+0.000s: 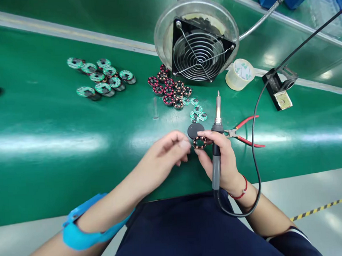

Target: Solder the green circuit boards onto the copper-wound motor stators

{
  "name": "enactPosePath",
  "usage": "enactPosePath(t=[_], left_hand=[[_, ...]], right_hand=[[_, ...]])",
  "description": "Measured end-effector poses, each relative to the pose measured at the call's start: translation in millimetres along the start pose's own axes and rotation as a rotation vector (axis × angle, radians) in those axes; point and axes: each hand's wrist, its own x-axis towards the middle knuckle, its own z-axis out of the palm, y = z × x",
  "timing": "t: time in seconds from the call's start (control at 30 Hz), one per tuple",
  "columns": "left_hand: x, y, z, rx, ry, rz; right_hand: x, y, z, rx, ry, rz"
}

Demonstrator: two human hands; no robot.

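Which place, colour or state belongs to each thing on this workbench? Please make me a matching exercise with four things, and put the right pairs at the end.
Things:
1. soldering iron
2. pliers
3. fan
4. copper-wound ring

Descriptions:
A. black square frame, round wire guard
B. pinched in the right hand
C. metal tip pointing away from the person
D. red handles spread apart

Right pairs: 1-C, 2-D, 3-A, 4-B

Green bench (40,174) carries green-topped units (97,77) at left, red and copper coil rings (168,90), green boards (198,109), black disc (195,130), pliers (232,132), tape roll (237,78), black stand (275,87).
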Motion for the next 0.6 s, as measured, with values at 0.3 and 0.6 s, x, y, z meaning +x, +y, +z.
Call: enactPosePath(t=[0.3, 0.6], left_hand=[[-0.8, 1.0, 5.7, 0.122, 0.028, 0.027], [-5.0, 5.1, -29.0, 0.152, 0.253, -0.012]], right_hand=[[1.8, 3.5, -4.8, -0.091, -0.221, 0.029], [25.0, 37.1, -27.9, -0.062, -0.247, 0.088]])
